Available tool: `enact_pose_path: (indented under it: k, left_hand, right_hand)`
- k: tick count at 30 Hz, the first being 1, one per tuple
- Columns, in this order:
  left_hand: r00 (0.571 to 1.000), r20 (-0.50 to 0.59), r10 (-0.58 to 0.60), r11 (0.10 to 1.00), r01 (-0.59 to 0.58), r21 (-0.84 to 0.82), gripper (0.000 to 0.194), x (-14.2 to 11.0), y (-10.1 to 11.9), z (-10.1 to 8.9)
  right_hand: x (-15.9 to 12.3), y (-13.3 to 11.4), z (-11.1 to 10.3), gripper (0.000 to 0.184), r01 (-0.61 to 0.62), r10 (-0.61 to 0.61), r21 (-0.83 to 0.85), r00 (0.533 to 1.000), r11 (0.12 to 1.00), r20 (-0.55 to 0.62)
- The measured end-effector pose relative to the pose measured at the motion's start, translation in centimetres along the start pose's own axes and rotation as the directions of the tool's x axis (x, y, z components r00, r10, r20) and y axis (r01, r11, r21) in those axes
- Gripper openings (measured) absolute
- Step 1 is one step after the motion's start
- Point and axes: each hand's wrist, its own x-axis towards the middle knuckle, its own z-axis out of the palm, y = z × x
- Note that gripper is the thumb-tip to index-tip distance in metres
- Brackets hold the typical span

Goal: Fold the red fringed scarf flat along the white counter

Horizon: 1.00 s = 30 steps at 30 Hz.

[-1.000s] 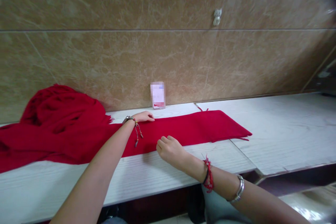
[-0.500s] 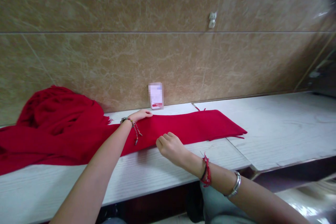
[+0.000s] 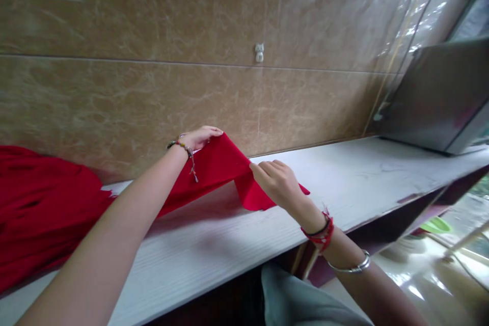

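Note:
A long red scarf [image 3: 223, 160] stretches along the white tabletop, its folded strip lifted off the surface between my hands. My left hand [image 3: 202, 136] pinches the strip's upper edge near the wall. Closer to me, my right hand [image 3: 277, 181] is closed round the strip, whose far end hangs down and touches the table behind the fingers. At the left, the rest of the scarf lies in a loose heap [image 3: 42, 204] with a bit of pale fringe showing at its side.
The white table [image 3: 344, 173] runs along a brown marbled tile wall [image 3: 153, 97]. A small white cat-shaped hook [image 3: 259, 53] is stuck on the wall. A large grey box-like appliance [image 3: 431, 97] stands at the right end. Below right, a green basin [image 3: 436, 224] is on the floor.
Both hands have raised the strip, which lay flat before, and my right hand has taken hold of it. The view has turned right, and the phone by the wall no longer shows.

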Motion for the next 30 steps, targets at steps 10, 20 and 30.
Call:
enact_pose_path:
  k: [10,20,30]
  left_hand:
    - [0.996,0.091,-0.004,0.991,-0.009,0.137,0.006,9.4,0.2,11.5]
    - [0.990,0.105,-0.099,0.896,0.043,0.443,0.011,14.9,-8.9,18.5]
    - [0.992,0.125,-0.013,0.685,-0.082,0.724,0.026,14.7,-10.0,18.1]
  right_hand:
    - [-6.9,9.0,0.4,0.021,-0.274,0.277,-0.048,0.956,0.961,0.098]
    - [-13.2,10.8,3.5,0.025,-0.488,0.423,-0.056,0.689,0.871,0.588]
    - [-14.3,11.0,4.5,0.040,-0.654,0.486,0.025,0.586,0.756,0.649]
